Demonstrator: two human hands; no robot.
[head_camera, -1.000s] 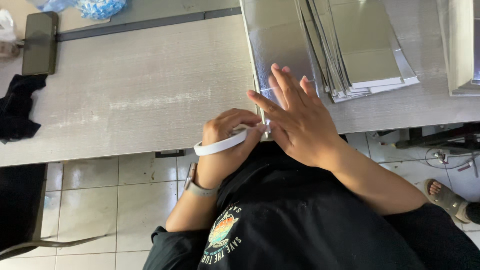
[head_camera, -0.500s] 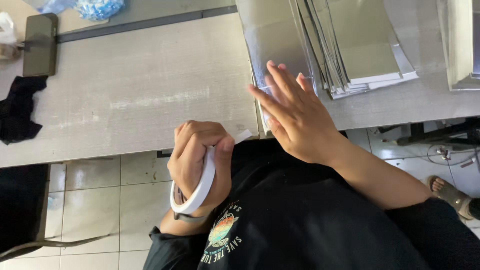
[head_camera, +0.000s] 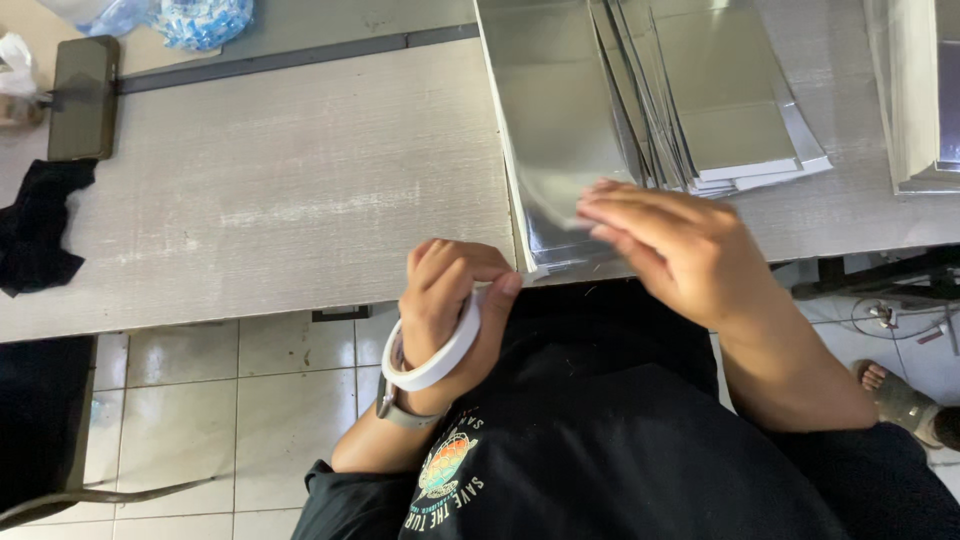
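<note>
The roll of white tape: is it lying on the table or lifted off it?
Lifted off. The roll of white tape hangs from the left hand, in front of the table edge, above the tiled floor.

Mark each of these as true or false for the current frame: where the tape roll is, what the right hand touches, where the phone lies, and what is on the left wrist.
1. The left hand grips a white ring-shaped roll of tape. True.
2. The right hand rests flat on the floor tiles. False: its fingertips touch the stack of shiny silver sheets at the edge of the grey wood-grain table.
3. A dark flat phone lies on the table's far left. True.
4. The left wrist is bare. False: it wears a grey wristwatch.
5. The tape roll lies on the table. False: it is held below the table edge.
</note>
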